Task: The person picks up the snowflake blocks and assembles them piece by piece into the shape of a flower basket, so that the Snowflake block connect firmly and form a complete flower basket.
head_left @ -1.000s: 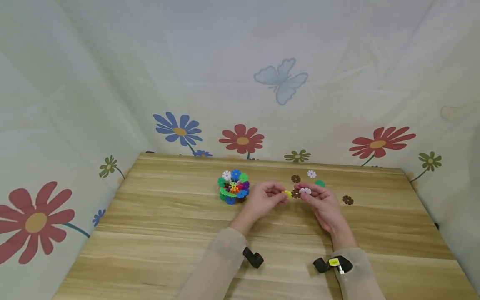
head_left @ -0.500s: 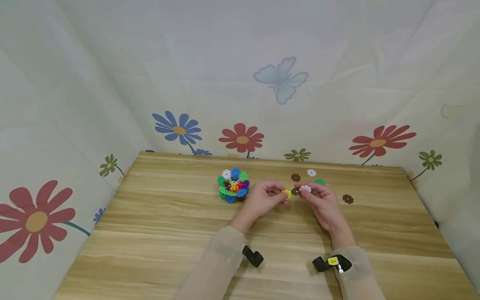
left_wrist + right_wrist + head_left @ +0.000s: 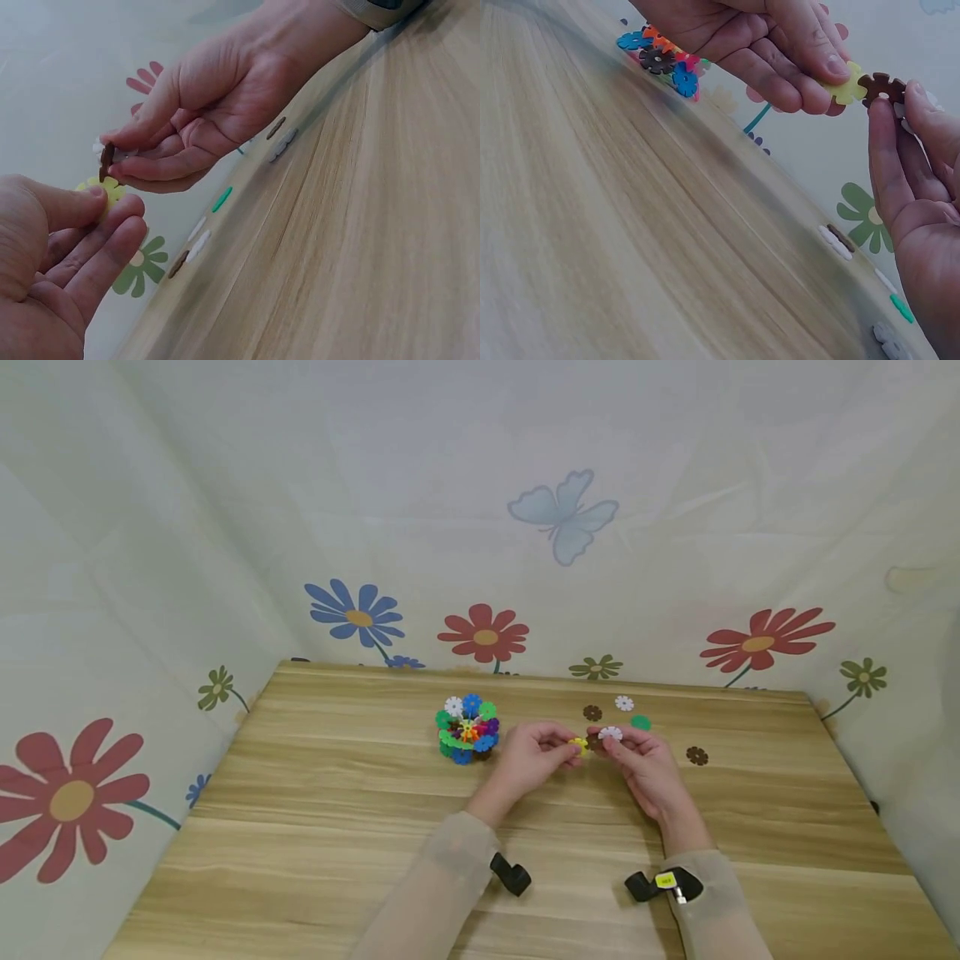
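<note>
Yellow disc brought up to the brown one

Half a second ago the head view showed a small gap between the yellow disc (image 3: 846, 87) and the brown disc (image 3: 877, 84). Now the gap has gone: the left hand (image 3: 529, 760) has shifted toward the right hand (image 3: 651, 772), and the yellow disc has turned from face-on to a tilted pose. In the right wrist view the two discs meet at their toothed edges, raised off the table (image 3: 337, 827) between the hands.

The left hand pinches the yellow disc between thumb and fingertips. The right hand pinches the white disc (image 3: 611, 732) between thumb and fingers, with the brown disc projecting from the fingertips toward the left. Whether the white and brown discs are locked together cannot be told.

For the work in hand, this looks like the moment of lining up or pressing one slot into another; the left wrist view shows the brown disc nearly edge-on against the yellow one's face, which suits a crosswise fit. How deeply the slots engage is too small to judge.

The multicoloured cluster (image 3: 468, 731) sits untouched on the table just beyond the left hand, where it was a second ago.
</note>
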A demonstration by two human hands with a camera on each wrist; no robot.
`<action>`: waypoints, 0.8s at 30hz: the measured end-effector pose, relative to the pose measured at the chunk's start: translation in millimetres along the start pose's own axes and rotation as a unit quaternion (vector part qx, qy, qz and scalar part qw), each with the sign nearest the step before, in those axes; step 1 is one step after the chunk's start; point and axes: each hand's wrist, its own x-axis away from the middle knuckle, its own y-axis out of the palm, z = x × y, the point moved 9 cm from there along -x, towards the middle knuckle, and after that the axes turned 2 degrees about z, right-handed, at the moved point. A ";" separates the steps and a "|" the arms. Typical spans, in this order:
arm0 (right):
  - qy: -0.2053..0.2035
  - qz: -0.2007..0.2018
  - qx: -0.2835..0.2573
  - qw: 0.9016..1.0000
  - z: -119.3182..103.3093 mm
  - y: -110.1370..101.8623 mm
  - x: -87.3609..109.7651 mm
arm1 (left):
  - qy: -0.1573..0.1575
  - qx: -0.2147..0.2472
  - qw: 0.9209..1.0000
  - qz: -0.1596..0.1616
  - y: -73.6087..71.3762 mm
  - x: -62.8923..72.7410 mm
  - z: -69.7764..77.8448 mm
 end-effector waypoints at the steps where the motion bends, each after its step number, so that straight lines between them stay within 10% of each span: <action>1: -0.001 -0.001 -0.004 1.000 -0.2 0.1 0.0 | 0.001 -0.001 1.000 0.004 0.5 -0.2 0.0; 13: -0.005 -0.017 -0.009 1.000 -0.5 3.6 0.0 | 0.049 -0.031 0.998 0.040 0.2 3.2 9.9; 24: 0.011 -0.009 0.030 0.999 2.6 -3.0 2.1 | -0.021 0.058 0.998 0.020 15.9 -0.6 -1.5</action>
